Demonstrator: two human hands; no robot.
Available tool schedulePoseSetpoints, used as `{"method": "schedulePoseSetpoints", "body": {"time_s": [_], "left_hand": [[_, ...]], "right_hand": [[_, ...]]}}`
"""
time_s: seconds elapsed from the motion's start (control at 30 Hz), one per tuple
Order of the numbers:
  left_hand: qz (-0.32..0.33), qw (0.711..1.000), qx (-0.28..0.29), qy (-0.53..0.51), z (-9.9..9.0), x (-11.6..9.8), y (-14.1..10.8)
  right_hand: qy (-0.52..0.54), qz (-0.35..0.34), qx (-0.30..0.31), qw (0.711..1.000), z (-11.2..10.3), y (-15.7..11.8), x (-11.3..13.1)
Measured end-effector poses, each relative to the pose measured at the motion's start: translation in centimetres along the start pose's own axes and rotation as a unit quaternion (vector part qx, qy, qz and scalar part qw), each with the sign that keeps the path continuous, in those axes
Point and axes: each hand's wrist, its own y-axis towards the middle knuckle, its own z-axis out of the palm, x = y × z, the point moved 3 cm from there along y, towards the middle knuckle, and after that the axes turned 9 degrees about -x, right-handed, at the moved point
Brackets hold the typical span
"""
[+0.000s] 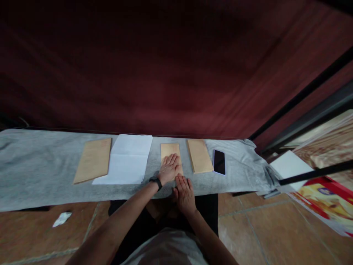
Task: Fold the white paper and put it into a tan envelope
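Observation:
A narrow brown paper envelope (168,148) lies flat before me on the grey cloth. Across its middle rests my left hand (169,168), palm down with the fingers stretched out; a dark band is on that wrist. Flat at the envelope's lower right corner is my right hand (184,193), its fingers extended and partly over the cloth's front edge. Neither hand grips anything. To the right is a stack of similar brown envelopes (200,156). On the left lie white paper sheets (128,162), and beyond them a larger stack of brown envelopes (93,161).
The long narrow table is covered with grey cloth (41,165). A phone (219,162) lies right of the envelope stack. Dark red fabric (165,92) hangs behind. At right are dark metal bars and a red and yellow box (328,202). Crumpled white paper (62,219) is on the tiled floor.

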Motion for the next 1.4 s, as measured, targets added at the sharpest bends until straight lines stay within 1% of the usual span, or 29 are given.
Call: {"method": "schedulePoseSetpoints", "body": {"time_s": [0.27, 0.4, 0.53, 0.63, 0.77, 0.93, 1.03, 1.23, 1.4], "left_hand": [[-0.051, 0.999, 0.014, 0.007, 1.0, 1.5, 3.9], [-0.061, 0.998, 0.011, 0.006, 1.4, 2.3, 5.7], [-0.057, 0.998, -0.009, -0.003, 1.5, 2.9, 6.6], [-0.047, 0.999, -0.023, -0.011, 1.5, 3.0, 6.5], [-0.003, 0.999, -0.027, -0.024, 1.3, 2.5, 4.9], [0.062, 0.997, 0.003, -0.036, 0.9, 1.4, 1.3], [0.09, 0.995, 0.022, -0.049, 0.3, 0.9, -0.9], [0.119, 0.988, 0.034, -0.088, -1.7, 0.1, -4.3], [0.14, 0.986, 0.027, -0.087, -2.6, -0.4, -6.4]], "right_hand": [[-0.007, 0.007, -0.002, 1.0, -0.2, 0.3, 0.2], [-0.015, 0.001, 0.001, 1.0, -0.2, 0.3, 0.2], [-0.024, 0.001, 0.007, 1.0, -0.2, 0.2, 0.2], [-0.025, 0.003, 0.01, 1.0, -0.1, 0.1, 0.2], [-0.022, 0.007, 0.006, 1.0, 0.0, 0.1, 0.3], [-0.018, 0.009, 0.009, 1.0, 0.1, 0.0, 0.3], [-0.015, 0.006, 0.007, 1.0, 0.3, -0.2, 0.3], [-0.001, -0.01, 0.006, 1.0, 0.5, -0.6, 0.1], [-0.008, -0.024, 0.029, 0.999, 0.4, -0.6, 0.0]]}}
